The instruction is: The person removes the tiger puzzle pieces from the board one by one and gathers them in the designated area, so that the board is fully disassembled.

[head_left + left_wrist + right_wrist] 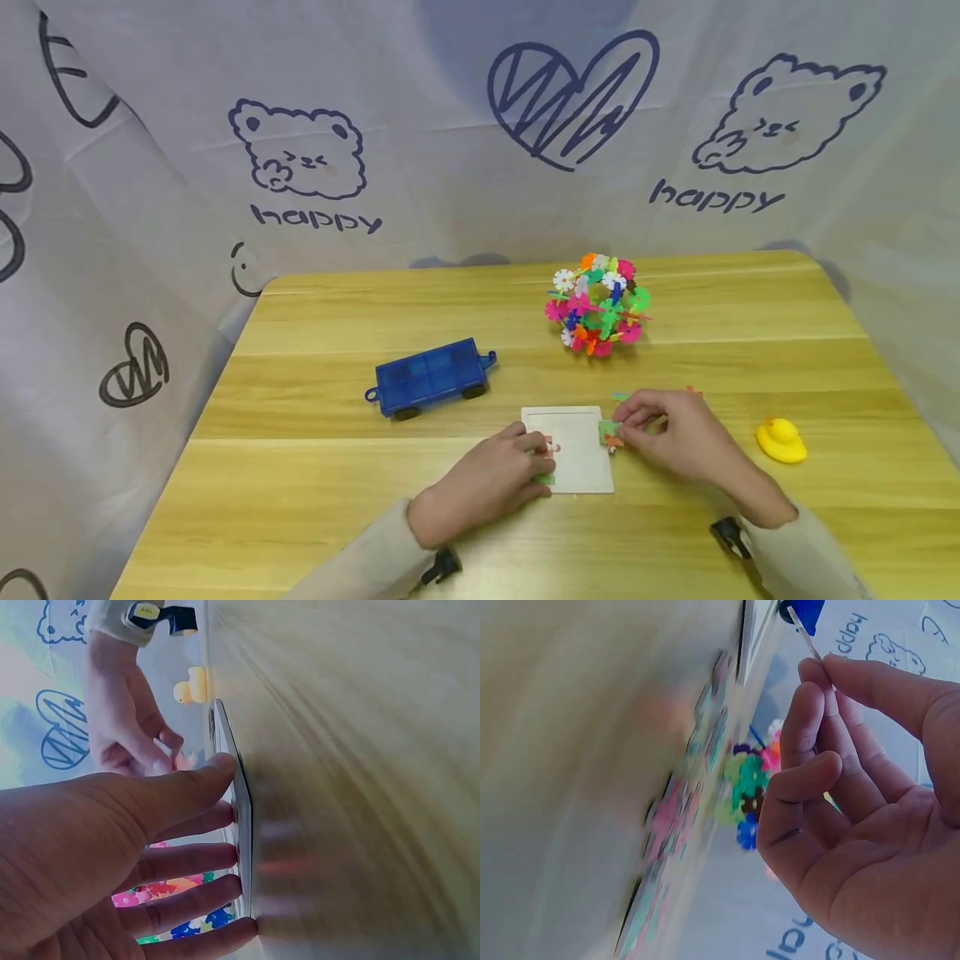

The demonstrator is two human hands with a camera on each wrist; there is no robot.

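Note:
A thin white square puzzle board (pixel 582 454) lies flat on the table. My left hand (pixel 495 471) rests on its left side, and in the left wrist view the fingers (pixel 187 859) stretch out with their tips at the board. Puzzle pieces (pixel 550 447) lie on the board there, partly hidden under that hand. Just over the board's right edge, my right hand (pixel 675 429) pinches a green and orange puzzle piece (pixel 610 433) between thumb and fingertips. Edge-on, this piece (pixel 805 634) looks thin in the right wrist view.
Loose puzzle pieces (pixel 671 817) lie on the table beneath my right hand, mostly hidden in the head view. A blue toy wagon (pixel 431 379) stands left of the board. Behind it sits a colourful snowflake-block ball (pixel 598 307); a yellow rubber duck (pixel 782 442) is at right.

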